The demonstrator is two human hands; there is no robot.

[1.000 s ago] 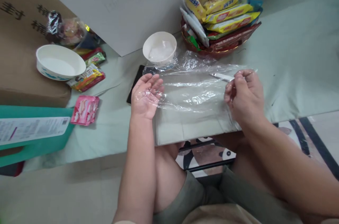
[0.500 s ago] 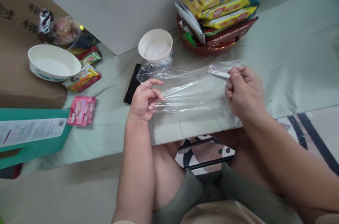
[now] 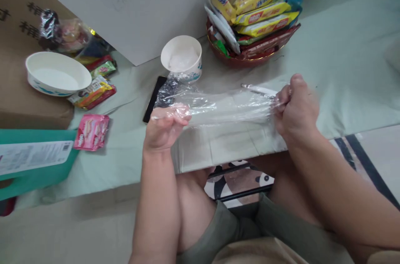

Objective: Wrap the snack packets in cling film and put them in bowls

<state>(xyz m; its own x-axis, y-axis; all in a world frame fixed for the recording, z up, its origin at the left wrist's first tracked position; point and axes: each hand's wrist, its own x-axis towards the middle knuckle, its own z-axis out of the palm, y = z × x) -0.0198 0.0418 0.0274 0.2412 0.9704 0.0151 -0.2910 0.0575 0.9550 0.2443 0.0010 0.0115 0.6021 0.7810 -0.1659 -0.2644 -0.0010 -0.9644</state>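
Note:
Between my hands a clear plastic bag (image 3: 228,108) is stretched out over the table's front edge. My left hand (image 3: 165,128) is closed on its left end, with film lying over the fingers. The right end is bunched in my closed right hand (image 3: 298,108). A slim white stick-like piece (image 3: 261,89) reaches left from the right hand; I cannot tell whether it lies inside or outside the film. Behind the bag's left end stands a white paper bowl (image 3: 182,58) with whitish, see-through material inside. A dark phone (image 3: 154,96) lies beside it, partly covered by the film.
A red bowl (image 3: 250,62) heaped with wrapped snacks stands at the back. On the left are another paper bowl (image 3: 59,73), snack packets (image 3: 93,93), a pink wafer packet (image 3: 91,132), a green box (image 3: 40,172) and a cardboard box (image 3: 18,68). A large white box (image 3: 131,6) stands behind.
My hands have moved slightly apart, pulling the plastic bag tauter and narrower. The right hand has turned upward, and film now covers the left fingers. The view has shifted slightly.

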